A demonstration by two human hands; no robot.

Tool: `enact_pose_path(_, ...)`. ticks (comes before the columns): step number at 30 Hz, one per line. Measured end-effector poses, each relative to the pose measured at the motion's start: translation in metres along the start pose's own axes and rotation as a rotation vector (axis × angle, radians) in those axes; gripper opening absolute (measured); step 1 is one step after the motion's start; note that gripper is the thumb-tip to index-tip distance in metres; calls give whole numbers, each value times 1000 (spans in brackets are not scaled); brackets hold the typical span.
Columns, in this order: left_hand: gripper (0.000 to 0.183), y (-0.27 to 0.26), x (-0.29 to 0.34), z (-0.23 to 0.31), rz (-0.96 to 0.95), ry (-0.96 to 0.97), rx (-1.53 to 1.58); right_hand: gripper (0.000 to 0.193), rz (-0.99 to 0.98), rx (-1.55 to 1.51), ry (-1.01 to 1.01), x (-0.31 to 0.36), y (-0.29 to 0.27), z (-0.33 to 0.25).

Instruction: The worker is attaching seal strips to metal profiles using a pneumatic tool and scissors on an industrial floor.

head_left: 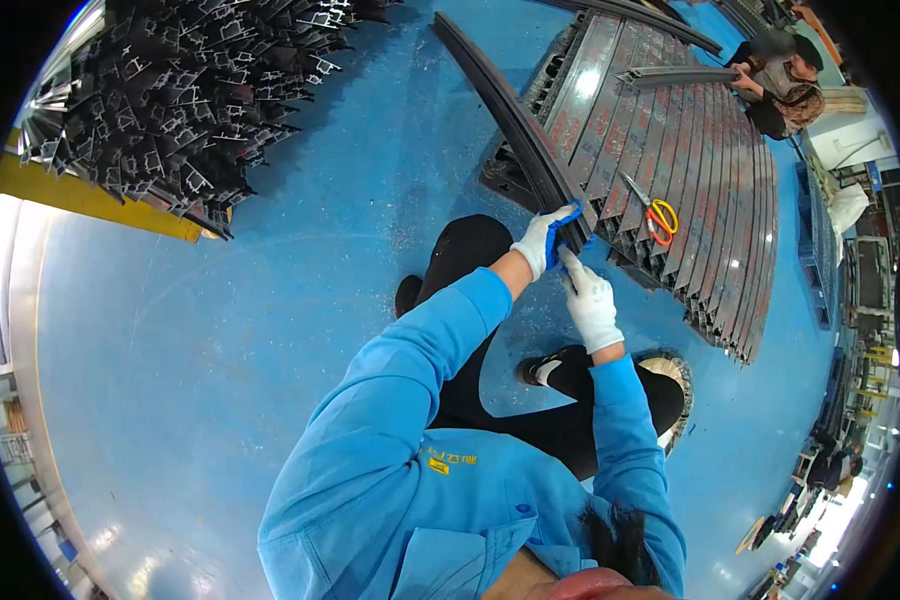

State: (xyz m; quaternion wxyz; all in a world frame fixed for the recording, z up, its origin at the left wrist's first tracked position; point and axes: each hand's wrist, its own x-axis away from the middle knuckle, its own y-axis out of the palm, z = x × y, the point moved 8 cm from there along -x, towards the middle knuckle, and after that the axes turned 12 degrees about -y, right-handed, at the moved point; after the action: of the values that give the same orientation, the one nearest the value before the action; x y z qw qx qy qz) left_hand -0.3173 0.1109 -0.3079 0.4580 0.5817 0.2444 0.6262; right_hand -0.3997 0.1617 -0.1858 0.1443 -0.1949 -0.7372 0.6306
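Note:
A long dark metal profile (505, 110) runs from the far floor toward me, along the left side of a stack of profiles. My left hand (542, 242), in a white glove with blue palm and fingertips, is wrapped round it close to its near end. Just below that end is my right hand (592, 303), gloved in white, its fingertips drawn in and touching the profile's tip. Whether they pinch something small there is hidden. Scissors (658, 215) with orange and yellow handles lie on the stacked profiles (695, 170), right of my hands.
A large bundle of dark profiles (190, 90) rests on a yellow support (90, 195) at the far left. Another person (780, 80) at the far right holds a profile (680, 76) over the stack. Blue mesh racking (815, 245) stands at the right. Blue floor (220, 330) surrounds my legs.

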Motion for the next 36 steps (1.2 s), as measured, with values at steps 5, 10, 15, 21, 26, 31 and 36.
enact_pose_path(5, 32, 3, 12, 8, -58, 29, 42, 55, 48, -372, -22, 34, -24, -4)
enact_pose_path(10, 31, 0, 8, 5, -48, 27, 28, 54, 56, -219, -59, 37, -14, 7)
enact_pose_path(15, 32, 9, 4, 1, -42, 14, -15, 54, 249, -165, -91, 7, -12, 2)
enact_pose_path(21, 31, 4, 2, 10, -69, 50, 40, 54, 67, -464, -28, 46, -18, 11)
enact_pose_path(26, 31, 8, 3, 7, -97, 42, 61, 53, 147, -238, -12, 17, -13, 4)
enact_pose_path(31, 28, 14, 18, 11, -55, 29, -6, 56, 147, -359, 2, 17, -25, -2)
enact_pose_path(36, 24, 9, 6, 12, -136, 21, 86, 53, 39, -361, 12, 38, -23, 7)
